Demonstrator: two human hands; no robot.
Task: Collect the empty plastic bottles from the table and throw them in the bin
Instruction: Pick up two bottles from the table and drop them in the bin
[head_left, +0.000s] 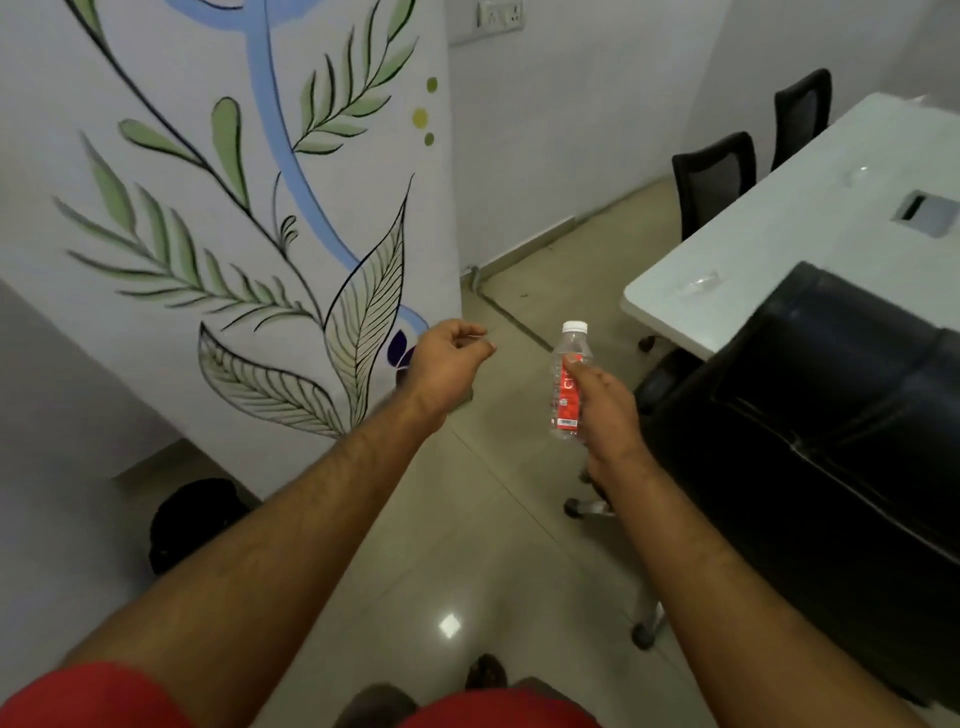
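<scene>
My right hand holds a small clear plastic bottle with a white cap and a red label, upright over the floor. My left hand hangs in the air to its left, fingers loosely curled with nothing in them. A black bin stands on the floor at the lower left, beside the painted wall, partly hidden behind my left forearm. On the white table at the right lie two faint clear objects, too blurred to name.
A large black office chair stands close on my right, in front of the table. Two more black chairs line the table's far side. A wall with painted leaves fills the left. Beige tiled floor lies between wall and chair.
</scene>
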